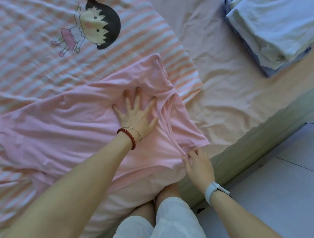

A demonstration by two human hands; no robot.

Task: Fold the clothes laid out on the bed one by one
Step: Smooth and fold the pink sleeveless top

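A pink T-shirt [69,129] lies spread on the striped bedcover, its neckline toward the right. My left hand [136,112] presses flat on the shirt's upper chest with fingers spread; a red bead bracelet circles that wrist. My right hand [198,164] pinches the shirt's neckline edge near the bed's side; a pale watch sits on that wrist. The shirt's lower hem runs off toward the left.
A stack of folded pale blue and white clothes [277,30] sits at the bed's far right. A pink-striped cover with a cartoon girl print [92,26] fills the left. The bed's edge [249,153] and grey floor [290,191] lie to the right. My knees touch the bed.
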